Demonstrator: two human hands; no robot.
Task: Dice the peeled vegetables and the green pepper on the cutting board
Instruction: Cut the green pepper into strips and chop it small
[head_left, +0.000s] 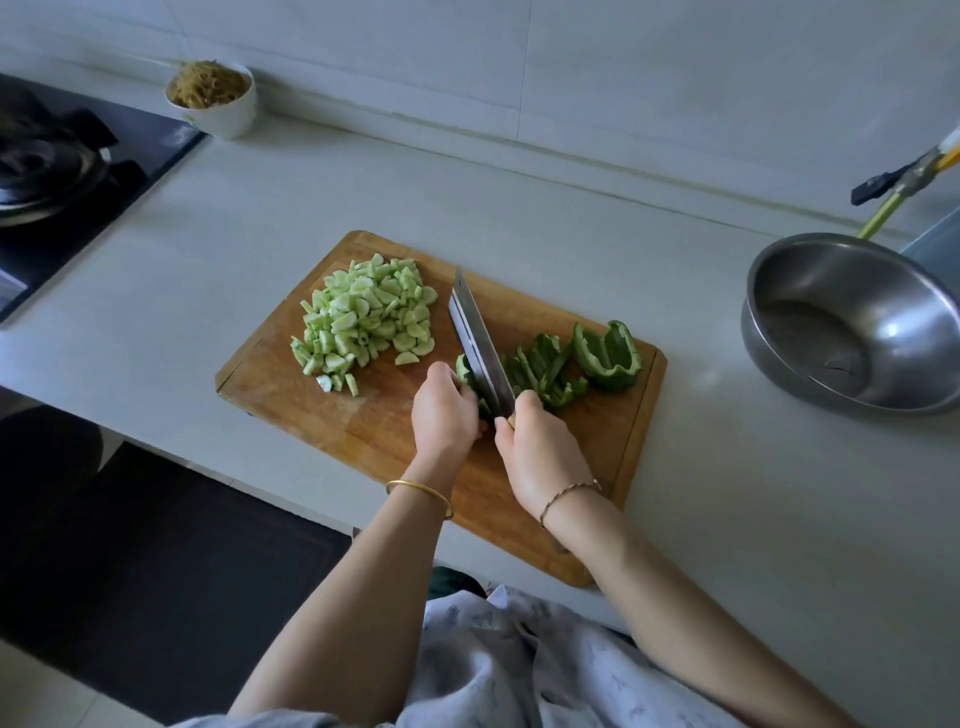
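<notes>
A wooden cutting board (363, 431) lies on the pale counter. A heap of pale green diced vegetable (366, 317) covers its far left part. Green pepper strips (543, 371) lie right of the cleaver (478, 343), and a larger uncut pepper piece (608, 356) sits near the board's right edge. My right hand (540, 452) grips the cleaver's handle, the blade standing on edge across a pepper piece (467, 371). My left hand (444, 413) holds that piece down with curled fingers, just left of the blade.
An empty steel bowl (852, 322) sits on the counter at the right. A white bowl of brown shredded food (213, 98) stands by the back wall. A black stove with a pot (47, 171) is at the far left. A yellow-green handled tool (904, 182) leans at the right.
</notes>
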